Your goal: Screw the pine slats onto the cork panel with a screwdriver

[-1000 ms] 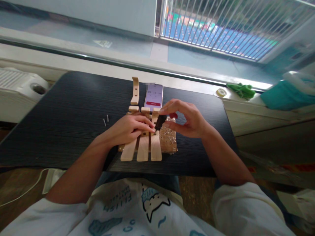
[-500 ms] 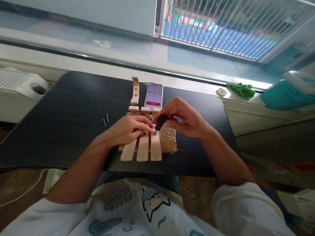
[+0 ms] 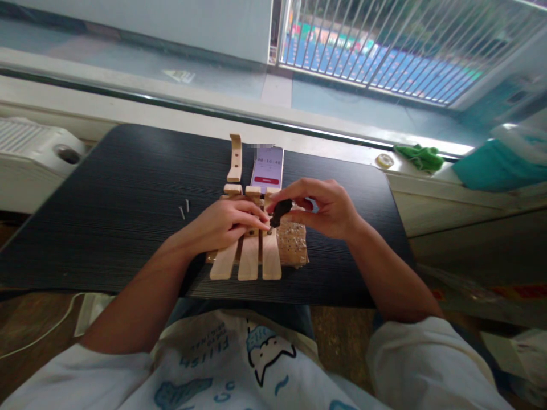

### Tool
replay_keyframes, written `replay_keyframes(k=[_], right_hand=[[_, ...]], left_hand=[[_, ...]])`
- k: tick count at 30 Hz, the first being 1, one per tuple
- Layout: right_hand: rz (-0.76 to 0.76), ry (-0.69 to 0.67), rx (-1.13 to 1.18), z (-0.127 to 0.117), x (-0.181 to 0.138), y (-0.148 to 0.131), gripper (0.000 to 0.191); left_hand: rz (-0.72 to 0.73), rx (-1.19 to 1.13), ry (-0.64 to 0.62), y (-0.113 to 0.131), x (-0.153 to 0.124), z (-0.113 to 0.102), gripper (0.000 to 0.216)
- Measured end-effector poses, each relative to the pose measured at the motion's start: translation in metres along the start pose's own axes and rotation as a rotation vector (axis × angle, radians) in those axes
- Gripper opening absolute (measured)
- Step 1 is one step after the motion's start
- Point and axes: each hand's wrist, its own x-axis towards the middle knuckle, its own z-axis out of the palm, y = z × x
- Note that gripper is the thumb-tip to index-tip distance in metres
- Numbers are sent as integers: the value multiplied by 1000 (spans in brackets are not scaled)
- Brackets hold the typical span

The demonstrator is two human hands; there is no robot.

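Note:
My right hand (image 3: 329, 208) is closed on a short black screwdriver (image 3: 281, 212), whose lower end points down at a hole in the rightmost of three pale wooden hooks (image 3: 272, 256). My left hand (image 3: 224, 223) lies across the left and middle wooden hooks (image 3: 248, 259), fingers stretched out, fingertips beside the screwdriver's lower end. Those three hooks rest side by side on a brown, tape-wrapped block (image 3: 294, 242). Whether a screw sits under the screwdriver is too small to tell.
Behind the block are a loose wooden hook (image 3: 236, 159) with two holes and a phone (image 3: 268, 166) showing a timer. Two screws (image 3: 184, 209) lie left of my left hand on the black table (image 3: 128, 188). A tape roll (image 3: 384, 160) and green cloth (image 3: 421, 158) are on the sill.
My right hand's fingers have shifted around the screwdriver, and the hand has tilted slightly. My left hand and the wooden hooks have stayed in place.

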Motion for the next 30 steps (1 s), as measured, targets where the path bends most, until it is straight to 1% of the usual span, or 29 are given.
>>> replay_keyframes(k=[11,15,18,21,25,30], right_hand=[[24,76,21,6,-1,-1,24],[66,95,10,7,-1,-2,23],[88,116,-10,8,-1,-3,27],[74,154,-28,9,-1,-3,30],[31,179,-72,11,-1,-4,28],[37,200,-162,13,-2,-5,30]], left_hand=[[11,19,3,-1,0,0,37],[-3,18,-1,-1,-1,1,37],[-3,17,1,-2,-1,1,38],[6,14,6,-2,-1,1,38],[20,13,15,-1,-1,1,37],[0,3,5,-1,-1,1,39]])
